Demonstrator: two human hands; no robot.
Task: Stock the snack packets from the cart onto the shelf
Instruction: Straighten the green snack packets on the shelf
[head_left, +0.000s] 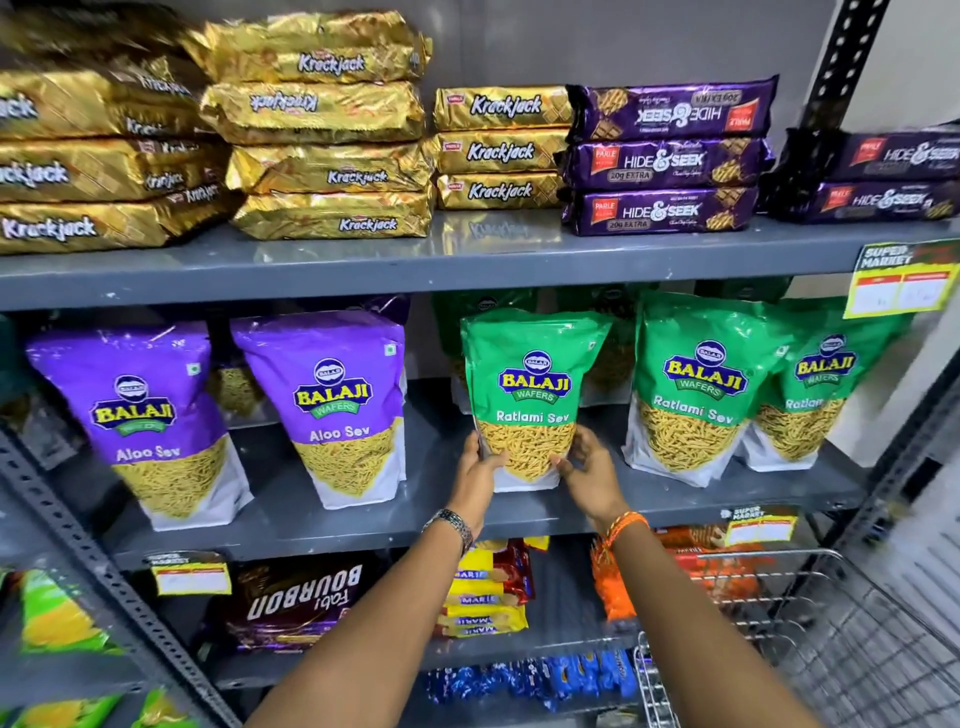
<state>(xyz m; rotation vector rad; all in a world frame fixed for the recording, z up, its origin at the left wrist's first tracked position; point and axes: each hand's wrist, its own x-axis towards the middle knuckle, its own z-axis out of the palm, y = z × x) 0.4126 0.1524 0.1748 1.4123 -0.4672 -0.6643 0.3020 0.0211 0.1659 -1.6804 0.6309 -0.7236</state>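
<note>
Head view: you have both hands on a green Ratlami Sev packet (530, 400) at mid-frame, standing upright on the middle shelf (363, 525). Your left hand (480, 467) cups its lower left edge, your right hand (584, 460) its lower right; fingers (563, 462) of both are curled onto the base corners, gripping it. Holding low likely keeps the pouch steady on its flat bottom, label facing out. It sits in the gap between the purple Aloo Sev packets (337, 400) and more green Ratlami Sev packets (696, 389) toward the right. Wire cart (831, 623) at lower right; its contents can't be told.
</note>
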